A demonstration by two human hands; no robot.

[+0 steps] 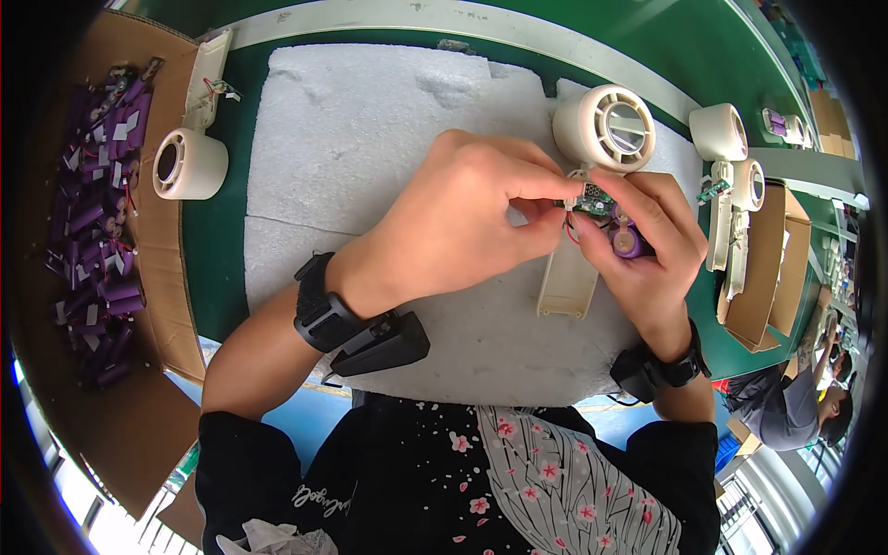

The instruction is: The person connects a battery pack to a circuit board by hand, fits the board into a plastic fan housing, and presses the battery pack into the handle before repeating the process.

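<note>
Over the foam sheet, a small green circuit board (593, 198) with a dark display is between my two hands. My left hand (472, 208) pinches the board's left edge with thumb and forefinger, near red and black wires (572, 228). Curled around a purple battery cell (627, 242) is my right hand (659, 217), its forefinger and thumb at the board too. Just beyond stands a cream round fan head (592, 125) with a ring of vents. A long cream handle shell (566, 277) extends below it toward me, partly hidden by my hands.
White foam sheet (370, 120) covers the green table (222, 240). At left, a cardboard box (171, 268) holds several purple batteries (97, 222); a cream fan head (191, 165) stands beside it. Rightward are more fan heads (718, 132), open shells (726, 231), a carton (768, 268) and another person (786, 407).
</note>
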